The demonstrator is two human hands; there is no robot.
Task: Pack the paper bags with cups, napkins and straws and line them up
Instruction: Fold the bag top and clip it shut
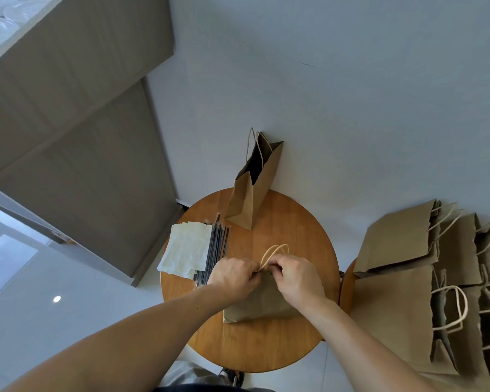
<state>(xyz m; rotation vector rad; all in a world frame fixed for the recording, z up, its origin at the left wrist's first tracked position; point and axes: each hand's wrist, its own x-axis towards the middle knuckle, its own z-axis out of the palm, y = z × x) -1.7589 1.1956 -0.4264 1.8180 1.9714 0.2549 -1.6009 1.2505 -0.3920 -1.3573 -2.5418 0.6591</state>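
Observation:
A flat brown paper bag (259, 305) lies on the round wooden table (269, 346) in front of me. My left hand (234, 274) and my right hand (296, 277) both pinch its top edge, just below its twine handles (276, 251). A second paper bag (252, 188) stands upright and open at the far edge of the table, against the wall. White napkins (186, 248) lie in a stack at the table's left. Dark wrapped straws (215, 250) lie beside the napkins. What the standing bag holds is hidden.
A pile of flat paper bags (402, 278) with twine handles lies on a second surface to the right. A grey cabinet (77, 142) stands at the left, with clear plastic cups (0, 24) on its top. A white wall is behind the table.

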